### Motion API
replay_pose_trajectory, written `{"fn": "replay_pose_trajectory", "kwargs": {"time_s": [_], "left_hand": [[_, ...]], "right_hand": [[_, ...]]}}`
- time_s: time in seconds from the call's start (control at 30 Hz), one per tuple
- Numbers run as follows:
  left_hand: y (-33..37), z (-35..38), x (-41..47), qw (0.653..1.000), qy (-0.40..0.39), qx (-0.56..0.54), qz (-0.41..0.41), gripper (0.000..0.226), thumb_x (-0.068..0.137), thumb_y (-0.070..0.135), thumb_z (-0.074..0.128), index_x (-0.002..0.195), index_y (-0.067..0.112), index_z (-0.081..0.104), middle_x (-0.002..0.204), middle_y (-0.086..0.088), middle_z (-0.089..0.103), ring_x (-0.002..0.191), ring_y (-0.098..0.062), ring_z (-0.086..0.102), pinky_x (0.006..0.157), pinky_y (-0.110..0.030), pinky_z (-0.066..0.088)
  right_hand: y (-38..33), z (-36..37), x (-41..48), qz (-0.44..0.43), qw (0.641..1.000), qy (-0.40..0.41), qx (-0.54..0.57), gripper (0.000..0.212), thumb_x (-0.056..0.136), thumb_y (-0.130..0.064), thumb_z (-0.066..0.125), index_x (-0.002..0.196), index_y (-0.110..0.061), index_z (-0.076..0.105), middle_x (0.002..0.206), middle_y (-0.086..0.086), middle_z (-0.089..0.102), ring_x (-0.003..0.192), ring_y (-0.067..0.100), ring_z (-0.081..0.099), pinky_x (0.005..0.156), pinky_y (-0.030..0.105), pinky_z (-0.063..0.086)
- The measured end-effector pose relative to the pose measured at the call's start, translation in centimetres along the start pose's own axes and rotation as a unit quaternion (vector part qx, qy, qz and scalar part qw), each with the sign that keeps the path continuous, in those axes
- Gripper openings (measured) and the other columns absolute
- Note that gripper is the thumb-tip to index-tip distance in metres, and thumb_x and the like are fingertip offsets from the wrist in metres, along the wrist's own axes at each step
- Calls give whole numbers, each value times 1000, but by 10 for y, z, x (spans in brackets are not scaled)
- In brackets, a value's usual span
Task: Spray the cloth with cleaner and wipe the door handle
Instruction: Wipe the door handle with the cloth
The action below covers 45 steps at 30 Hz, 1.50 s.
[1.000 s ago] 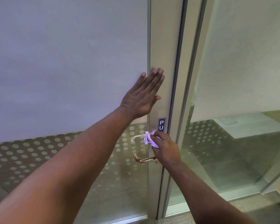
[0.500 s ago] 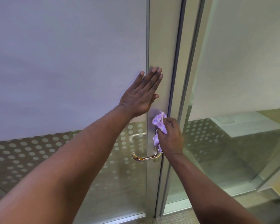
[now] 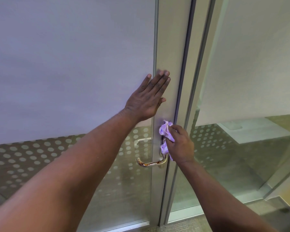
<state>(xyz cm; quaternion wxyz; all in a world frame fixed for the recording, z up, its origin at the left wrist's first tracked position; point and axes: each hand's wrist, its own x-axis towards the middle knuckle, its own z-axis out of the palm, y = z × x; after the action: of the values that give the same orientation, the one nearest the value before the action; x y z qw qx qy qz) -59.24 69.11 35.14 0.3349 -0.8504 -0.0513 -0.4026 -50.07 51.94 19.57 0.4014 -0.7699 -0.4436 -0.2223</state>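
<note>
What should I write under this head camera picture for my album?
Left hand flat on the door, right hand rubbing purple cloth above the handle.

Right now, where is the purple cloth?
The purple cloth is bunched in the right hand, pressed against the metal door frame just above the door handle and below the flat left hand.

Cloth (image 3: 165,133): pale purple with lighter, whitish blotches. Handle (image 3: 151,162): polished gold-brass, bright reflections along the bar. Door frame (image 3: 172,47): matt silver-grey, with a dark strip down its right edge. Upper glass (image 3: 70,64): frosted, flat grey-white with a faint lilac cast. Lower glass (image 3: 32,158): clear, greenish, patterned with rows of white dots. Sign (image 3: 162,141) behind the cloth: dark, with white marks, mostly hidden. Floor (image 3: 182,227): beige, finely speckled.
</note>
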Motion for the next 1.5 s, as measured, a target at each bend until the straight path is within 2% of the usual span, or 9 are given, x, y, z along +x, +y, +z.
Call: {"fn": "replay_pose_trajectory", "kwargs": {"time_s": [0.23,0.47,0.77,0.87,0.97,1.07,1.2,1.4,1.5], "left_hand": [[1,-1,-1,1000,-2,-6,0,65,112,40,25,163,5,8,172,-14,10,160,-27,7,129,-43,-10],[0,-2,0,1000,-13,-12,0,65,112,40,22,163,5,6,173,-14,7,160,-28,6,129,-44,-8],[0,-5,-1,1000,-17,-15,-1,65,111,41,24,163,5,7,172,-14,9,160,-28,7,129,-44,-7],[1,-5,-1,1000,-17,-16,-2,65,111,40,24,163,5,7,173,-14,9,160,-28,7,129,-44,-7],[1,-5,-1,1000,-14,-14,-1,64,111,40,24,163,5,7,172,-14,9,160,-27,7,129,-44,-7],[0,-4,0,1000,-14,-14,-3,65,111,40,23,163,5,7,172,-14,8,160,-27,5,129,-44,-9],[0,-2,0,1000,-14,-16,-2,64,111,40,23,163,6,6,173,-14,7,160,-28,5,129,-43,-10],[0,-2,0,1000,-12,-12,0,64,111,40,21,163,5,7,172,-15,9,160,-29,6,128,-43,-11],[0,-3,0,1000,-13,-10,-1,64,111,41,21,163,5,7,172,-15,9,160,-29,6,129,-43,-10]], "right_hand": [[11,9,-31,17,990,-135,-34,44,77,-19,76,120,-30,74,125,-8,68,105,28,63,61,39,58],[-3,13,-33,-59,971,-216,-87,48,75,-13,77,119,-30,73,116,-6,68,100,26,62,57,35,54],[-8,18,-34,-114,930,-287,-200,50,71,-7,68,118,-23,71,121,3,62,106,32,59,76,44,54],[-9,16,-34,-86,936,-276,-202,46,66,-5,70,109,-22,74,113,5,64,99,33,62,69,41,53],[-4,13,-35,-33,952,-255,-167,49,71,-9,71,117,-27,73,120,0,63,104,29,59,65,36,52],[5,10,-37,38,960,-244,-129,42,85,-25,71,126,-33,68,127,-6,59,111,25,55,66,33,48],[15,11,-46,104,967,-231,-33,38,84,-19,66,121,-25,71,125,-4,61,112,27,57,72,30,43],[8,12,-63,200,950,-225,80,31,79,-27,52,105,-35,67,101,-14,52,87,15,64,69,31,48],[0,16,-70,227,945,-217,97,28,82,-25,55,105,-33,68,103,-11,52,82,14,65,71,29,48]]}}
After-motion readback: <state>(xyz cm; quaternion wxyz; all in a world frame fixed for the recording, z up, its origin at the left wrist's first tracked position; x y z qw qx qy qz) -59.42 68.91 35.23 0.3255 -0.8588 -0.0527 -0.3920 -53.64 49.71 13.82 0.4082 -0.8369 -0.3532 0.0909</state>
